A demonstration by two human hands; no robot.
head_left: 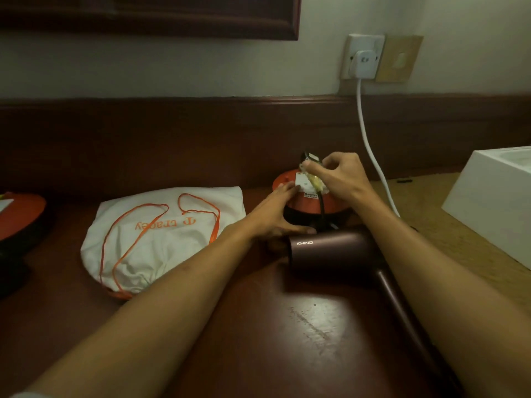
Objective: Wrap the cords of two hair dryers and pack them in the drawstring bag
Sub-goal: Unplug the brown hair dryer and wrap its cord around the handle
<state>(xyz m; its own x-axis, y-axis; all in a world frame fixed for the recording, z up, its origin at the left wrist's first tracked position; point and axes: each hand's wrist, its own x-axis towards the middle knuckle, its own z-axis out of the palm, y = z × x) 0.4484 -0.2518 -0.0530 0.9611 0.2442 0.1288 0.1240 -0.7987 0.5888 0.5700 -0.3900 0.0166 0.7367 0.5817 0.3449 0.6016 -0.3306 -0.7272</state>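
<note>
A dark maroon hair dryer (330, 254) lies on the wooden desk, its handle running toward the lower right. Behind it sits an orange cable reel (309, 201) with a white socket face. My left hand (275, 214) rests flat on the reel with straight fingers. My right hand (340, 176) pinches the dryer's plug (311, 160) just above the reel's socket; a dark cord (321, 209) hangs down from it. The white drawstring bag (161, 239) with orange cords lies flat to the left of the hands.
A white plug (365, 63) sits in the wall socket, its white cable (370, 145) dropping to the desk on the right. A white box (497, 202) stands at the right edge. Another orange and black object (20, 216) lies at far left.
</note>
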